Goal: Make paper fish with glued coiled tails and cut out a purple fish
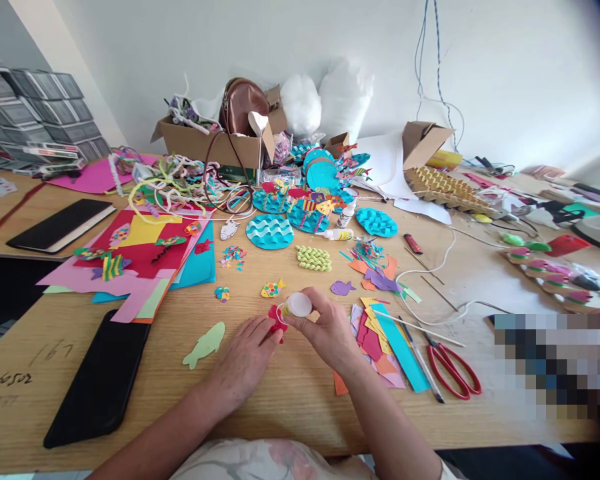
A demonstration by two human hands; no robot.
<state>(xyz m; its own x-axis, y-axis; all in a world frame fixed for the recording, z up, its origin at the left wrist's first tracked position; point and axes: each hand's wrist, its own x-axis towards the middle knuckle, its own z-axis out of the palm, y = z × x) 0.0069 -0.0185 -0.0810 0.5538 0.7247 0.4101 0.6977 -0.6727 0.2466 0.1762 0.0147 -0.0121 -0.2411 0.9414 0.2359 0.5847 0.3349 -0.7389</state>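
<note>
A small red paper cutout (279,323) lies on the wooden table, partly hidden by my fingers and the bottle. My left hand (247,350) holds it down with bent fingertips at its left edge. Gripped in my right hand (330,327) is a white glue bottle (299,305), tipped over with its round base toward me and its nozzle end hidden over the cutout. To the left lies a pale green paper fish (205,345). Just beyond my hands are a yellow fish with coloured dots (272,289) and a purple paper fish (343,287).
Paper scraps (373,340), a pen (423,360) and red-handled scissors (455,370) lie right of my right arm. A black phone-like slab (100,380) and coloured paper sheets (145,257) are at left. Blue wavy discs (270,231) and another glue bottle (339,234) stand farther back.
</note>
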